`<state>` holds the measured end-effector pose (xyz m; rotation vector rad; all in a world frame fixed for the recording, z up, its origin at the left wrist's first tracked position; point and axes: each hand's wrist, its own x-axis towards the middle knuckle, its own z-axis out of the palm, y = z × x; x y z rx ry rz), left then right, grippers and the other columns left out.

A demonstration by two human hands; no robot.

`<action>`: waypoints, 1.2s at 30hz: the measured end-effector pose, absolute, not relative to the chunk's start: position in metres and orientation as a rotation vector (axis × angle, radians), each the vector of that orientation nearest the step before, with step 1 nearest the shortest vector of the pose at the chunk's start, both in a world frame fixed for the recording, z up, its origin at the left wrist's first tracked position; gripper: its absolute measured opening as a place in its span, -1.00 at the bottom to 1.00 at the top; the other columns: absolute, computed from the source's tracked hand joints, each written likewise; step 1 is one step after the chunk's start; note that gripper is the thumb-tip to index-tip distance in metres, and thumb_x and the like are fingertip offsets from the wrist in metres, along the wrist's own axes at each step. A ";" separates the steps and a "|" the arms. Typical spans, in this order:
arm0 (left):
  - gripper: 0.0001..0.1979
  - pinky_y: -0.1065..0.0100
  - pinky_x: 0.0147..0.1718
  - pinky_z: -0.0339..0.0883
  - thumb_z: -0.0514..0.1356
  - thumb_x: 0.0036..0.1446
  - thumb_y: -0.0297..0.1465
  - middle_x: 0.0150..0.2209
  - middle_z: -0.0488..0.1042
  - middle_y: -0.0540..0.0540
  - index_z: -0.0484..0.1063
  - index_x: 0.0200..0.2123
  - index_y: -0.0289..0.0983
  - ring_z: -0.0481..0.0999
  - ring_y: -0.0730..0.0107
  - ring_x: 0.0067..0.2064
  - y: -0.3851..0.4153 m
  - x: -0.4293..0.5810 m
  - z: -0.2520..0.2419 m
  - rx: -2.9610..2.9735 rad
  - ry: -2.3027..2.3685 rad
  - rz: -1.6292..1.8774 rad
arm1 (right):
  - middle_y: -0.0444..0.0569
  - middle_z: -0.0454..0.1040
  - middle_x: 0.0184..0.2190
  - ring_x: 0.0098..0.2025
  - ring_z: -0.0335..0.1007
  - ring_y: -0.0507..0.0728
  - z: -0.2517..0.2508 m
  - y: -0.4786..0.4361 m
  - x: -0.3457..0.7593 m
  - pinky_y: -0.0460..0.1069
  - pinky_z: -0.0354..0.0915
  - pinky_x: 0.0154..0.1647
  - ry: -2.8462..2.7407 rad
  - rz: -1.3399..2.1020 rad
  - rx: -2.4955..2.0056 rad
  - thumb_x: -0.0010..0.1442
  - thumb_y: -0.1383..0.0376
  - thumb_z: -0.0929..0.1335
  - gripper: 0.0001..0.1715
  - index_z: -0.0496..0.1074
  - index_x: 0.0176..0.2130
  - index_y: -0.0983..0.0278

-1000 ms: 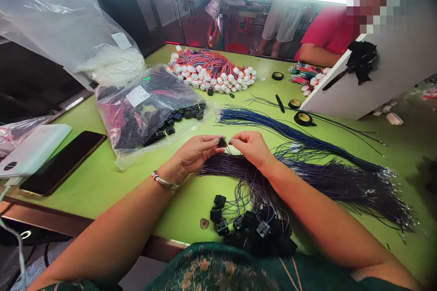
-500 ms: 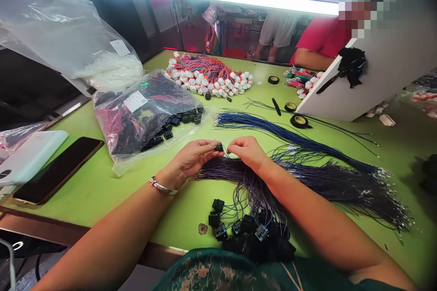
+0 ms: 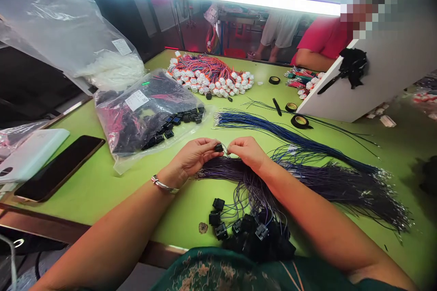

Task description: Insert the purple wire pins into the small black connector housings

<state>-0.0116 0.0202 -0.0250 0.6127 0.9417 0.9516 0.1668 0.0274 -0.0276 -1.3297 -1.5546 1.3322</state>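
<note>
My left hand (image 3: pixel 194 156) pinches a small black connector (image 3: pixel 218 148) above the green table (image 3: pixel 102 182). My right hand (image 3: pixel 247 151) is closed in a pinch right beside it, holding a thin wire end at the connector. Under both hands lies a bundle of purple wires (image 3: pixel 327 181). A bundle of blue wires (image 3: pixel 273 129) lies just beyond. A pile of wired black connectors (image 3: pixel 251 234) sits at the table's near edge, between my forearms.
A plastic bag of black connectors (image 3: pixel 146 111) lies left of my hands, a dark phone (image 3: pixel 59 168) and white power bank (image 3: pixel 29 154) further left. Red-wired white connectors (image 3: pixel 211 75), tape rolls (image 3: pixel 300 121) and a tilted white board (image 3: pixel 375 77) stand behind. A person in red sits opposite.
Both hands keep their pinch on the connector and wire; only the camera view has shifted slightly.
</note>
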 end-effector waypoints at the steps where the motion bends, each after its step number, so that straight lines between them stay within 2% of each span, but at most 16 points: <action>1: -0.88 0.51 -0.39 0.48 0.38 -0.07 -0.53 -0.43 0.56 -0.13 0.52 -0.42 -0.42 0.60 0.40 -0.41 0.020 -0.012 -0.025 0.619 0.936 0.955 | -0.15 0.34 -0.67 -0.50 0.20 0.01 -0.027 0.027 0.167 -0.09 0.11 -0.45 -1.563 1.329 -1.333 -0.15 0.26 0.32 -0.81 0.47 -0.62 0.32; 3: -0.85 0.42 -0.27 0.50 0.40 -0.12 -0.56 -0.41 0.57 -0.12 0.52 -0.41 -0.41 0.60 0.41 -0.37 0.019 -0.012 -0.025 0.627 0.919 0.969 | -0.15 0.34 -0.68 -0.51 0.18 0.00 -0.028 0.027 0.167 -0.09 0.10 -0.46 -1.585 1.315 -1.336 -0.15 0.26 0.31 -0.81 0.47 -0.61 0.32; 6: -0.73 0.35 -0.15 0.46 0.41 -0.16 -0.57 -0.38 0.59 -0.13 0.56 -0.29 -0.38 0.59 0.40 -0.33 0.017 -0.011 -0.023 0.658 0.933 0.975 | -0.16 0.33 -0.68 -0.53 0.15 -0.01 -0.028 0.027 0.168 -0.09 0.08 -0.48 -1.616 1.283 -1.341 -0.14 0.26 0.31 -0.80 0.48 -0.60 0.33; 8: -0.67 0.37 -0.19 0.43 0.42 -0.18 -0.54 -0.37 0.60 -0.14 0.57 -0.24 -0.38 0.58 0.40 -0.33 0.016 -0.011 -0.021 0.701 0.971 0.963 | -0.17 0.30 -0.69 -0.55 0.12 -0.02 -0.028 0.028 0.169 -0.10 0.06 -0.49 -1.624 1.271 -1.346 -0.14 0.26 0.31 -0.80 0.47 -0.59 0.33; 12: -0.66 0.38 -0.40 0.37 0.45 -0.22 -0.44 -0.47 0.58 -0.11 0.59 -0.28 -0.37 0.51 0.42 -0.46 0.015 -0.011 -0.022 0.868 1.044 0.966 | -0.19 0.27 -0.70 -0.55 0.10 -0.02 -0.029 0.028 0.170 -0.10 0.03 -0.51 -1.636 1.243 -1.354 -0.13 0.25 0.30 -0.80 0.45 -0.60 0.32; 14: -0.66 0.39 -0.44 0.34 0.45 -0.23 -0.42 -0.48 0.57 -0.08 0.59 -0.29 -0.34 0.49 0.43 -0.47 0.015 -0.012 -0.024 0.945 1.031 0.988 | -0.18 0.27 -0.69 -0.54 0.11 -0.02 -0.030 0.028 0.170 -0.10 0.04 -0.50 -1.644 1.215 -1.349 -0.12 0.25 0.30 -0.79 0.44 -0.61 0.32; 18: -0.69 0.40 -0.39 0.35 0.44 -0.22 -0.44 -0.40 0.58 -0.09 0.58 -0.30 -0.31 0.51 0.43 -0.42 0.015 -0.012 -0.025 0.980 0.992 1.001 | -0.19 0.26 -0.68 -0.55 0.11 -0.02 -0.031 0.027 0.171 -0.10 0.04 -0.50 -1.681 1.152 -1.344 -0.10 0.25 0.29 -0.80 0.42 -0.59 0.32; 26: -0.67 0.43 -0.39 0.35 0.46 -0.26 -0.47 -0.42 0.58 -0.07 0.59 -0.31 -0.33 0.51 0.45 -0.42 0.014 -0.009 -0.024 0.894 0.988 1.020 | -0.20 0.26 -0.68 -0.57 0.09 -0.03 -0.031 0.028 0.171 -0.10 0.00 -0.53 -1.693 1.116 -1.373 -0.09 0.27 0.29 -0.81 0.42 -0.59 0.32; 32: -0.73 0.41 -0.25 0.42 0.45 -0.21 -0.47 -0.39 0.60 -0.11 0.58 -0.34 -0.36 0.56 0.42 -0.35 0.015 -0.010 -0.023 0.804 0.989 0.998 | -0.20 0.26 -0.69 -0.56 0.10 -0.03 -0.030 0.029 0.172 -0.09 0.01 -0.52 -1.691 1.134 -1.374 -0.09 0.27 0.29 -0.80 0.44 -0.60 0.33; 36: -0.74 0.34 -0.13 0.44 0.44 -0.22 -0.51 -0.34 0.61 -0.13 0.56 -0.36 -0.37 0.59 0.36 -0.29 0.019 -0.012 -0.023 0.734 0.968 0.999 | -0.16 0.34 -0.67 -0.52 0.17 -0.01 -0.026 0.029 0.170 -0.08 0.08 -0.45 -1.564 1.258 -1.319 -0.13 0.27 0.31 -0.81 0.46 -0.60 0.32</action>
